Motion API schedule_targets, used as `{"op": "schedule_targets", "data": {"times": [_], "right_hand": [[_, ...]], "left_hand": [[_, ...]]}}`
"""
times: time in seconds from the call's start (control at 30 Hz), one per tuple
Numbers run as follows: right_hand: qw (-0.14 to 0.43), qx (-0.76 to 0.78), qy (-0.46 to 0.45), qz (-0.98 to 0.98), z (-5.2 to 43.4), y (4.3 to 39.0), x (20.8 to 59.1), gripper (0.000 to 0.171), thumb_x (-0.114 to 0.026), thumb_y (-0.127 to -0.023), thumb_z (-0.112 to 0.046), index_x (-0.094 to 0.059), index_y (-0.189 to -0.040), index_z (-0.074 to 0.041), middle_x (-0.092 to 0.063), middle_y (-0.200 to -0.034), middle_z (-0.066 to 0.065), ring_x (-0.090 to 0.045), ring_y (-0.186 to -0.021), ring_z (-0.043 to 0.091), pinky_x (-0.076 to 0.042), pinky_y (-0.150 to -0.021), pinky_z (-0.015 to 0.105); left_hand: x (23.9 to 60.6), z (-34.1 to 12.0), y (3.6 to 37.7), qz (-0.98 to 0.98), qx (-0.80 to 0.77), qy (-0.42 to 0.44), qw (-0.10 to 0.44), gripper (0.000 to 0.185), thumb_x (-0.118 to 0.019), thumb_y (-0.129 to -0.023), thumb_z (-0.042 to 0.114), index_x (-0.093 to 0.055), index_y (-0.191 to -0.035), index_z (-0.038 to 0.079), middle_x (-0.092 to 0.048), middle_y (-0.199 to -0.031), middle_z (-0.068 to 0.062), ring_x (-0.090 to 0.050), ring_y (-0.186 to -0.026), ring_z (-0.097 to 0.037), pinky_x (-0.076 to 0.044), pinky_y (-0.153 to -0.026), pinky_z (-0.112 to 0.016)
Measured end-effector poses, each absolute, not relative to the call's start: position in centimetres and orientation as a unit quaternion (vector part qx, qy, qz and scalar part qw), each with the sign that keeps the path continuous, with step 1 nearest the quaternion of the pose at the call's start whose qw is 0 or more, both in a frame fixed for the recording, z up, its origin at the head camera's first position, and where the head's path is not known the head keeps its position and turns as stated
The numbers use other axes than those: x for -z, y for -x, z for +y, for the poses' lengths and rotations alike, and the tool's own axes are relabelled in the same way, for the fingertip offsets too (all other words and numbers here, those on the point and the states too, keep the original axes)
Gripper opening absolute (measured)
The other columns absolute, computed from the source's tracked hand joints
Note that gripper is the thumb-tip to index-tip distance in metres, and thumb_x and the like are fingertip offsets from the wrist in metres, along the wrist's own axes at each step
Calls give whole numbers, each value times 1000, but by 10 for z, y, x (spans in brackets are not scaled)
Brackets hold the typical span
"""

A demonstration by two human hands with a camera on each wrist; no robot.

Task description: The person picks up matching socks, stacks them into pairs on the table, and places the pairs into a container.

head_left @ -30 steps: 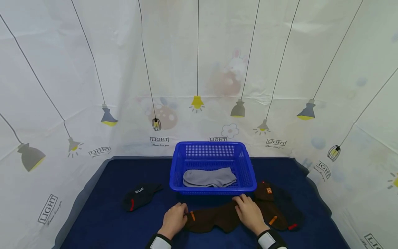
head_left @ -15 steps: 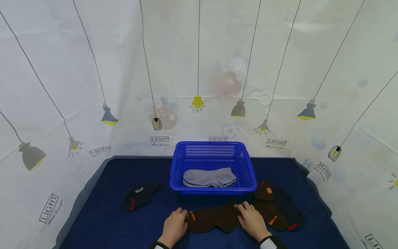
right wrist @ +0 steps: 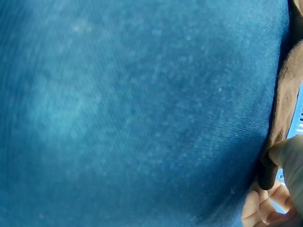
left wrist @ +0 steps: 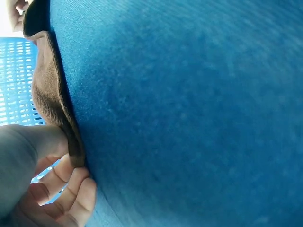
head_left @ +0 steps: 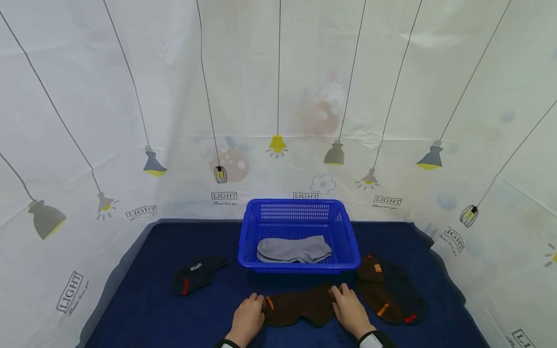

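You have the soft brown knitted sock [head_left: 300,305] lying flat at the lower centre of the frame, just in front of the blue plastic mesh basket [head_left: 299,264]. Your left hand [head_left: 248,316] pinches one end, your right hand [head_left: 348,309] the other. It looks light and limp; grip the ends, or it will sag.

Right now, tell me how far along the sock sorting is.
Done: a grey sock pair lies in the blue basket. In hand: the left hand and right hand each pinch an end of the brown sock lying flat on the blue cloth. Left: a black sock to the left, and a brown and a black sock overlapping on the right.
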State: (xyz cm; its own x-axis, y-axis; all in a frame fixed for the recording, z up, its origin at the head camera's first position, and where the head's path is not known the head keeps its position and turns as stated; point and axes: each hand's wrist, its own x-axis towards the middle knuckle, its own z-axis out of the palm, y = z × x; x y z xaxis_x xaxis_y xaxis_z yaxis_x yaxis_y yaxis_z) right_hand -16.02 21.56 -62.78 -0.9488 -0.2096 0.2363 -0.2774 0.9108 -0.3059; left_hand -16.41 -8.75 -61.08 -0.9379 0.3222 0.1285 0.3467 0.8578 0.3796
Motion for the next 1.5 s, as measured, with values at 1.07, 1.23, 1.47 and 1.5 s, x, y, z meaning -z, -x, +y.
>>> {"op": "schedule_targets", "data": {"times": [1.07,1.23,1.47,1.5], "right_hand": [[85,-156,-162,-971,217,149,619,32,-82,-81,3,-56,-89,-15,-43,-88,-2,-43,-71,16,-40,-60,31],[77,-154,-163,-972,218,150,621,32,-82,-81,2,-56,-91,-14,-46,-89,0,-45,-72,17,-41,-59,32],[96,-153,-159,-971,223,149,618,30,-82,-82,-1,-57,-92,-15,-47,-89,-1,-46,-71,17,-40,-57,31],[107,-152,-157,-970,225,149,617,29,-82,-81,-2,-58,-93,-14,-47,-88,-1,-47,-71,17,-40,-57,31]], "left_hand": [[611,-100,170,-952,206,216,72,29,-73,-69,-9,-55,-75,13,-48,-72,2,-54,-61,-20,-45,-54,-36],[612,-100,173,-952,204,217,67,28,-73,-71,-9,-56,-76,13,-49,-73,1,-54,-62,-20,-45,-55,-36],[611,-100,173,-960,192,203,25,23,-75,-76,-4,-61,-80,13,-50,-75,2,-53,-65,-17,-47,-57,-35],[610,-100,173,-961,189,200,22,22,-76,-77,-3,-61,-80,13,-51,-75,3,-53,-65,-17,-47,-57,-35]]}}
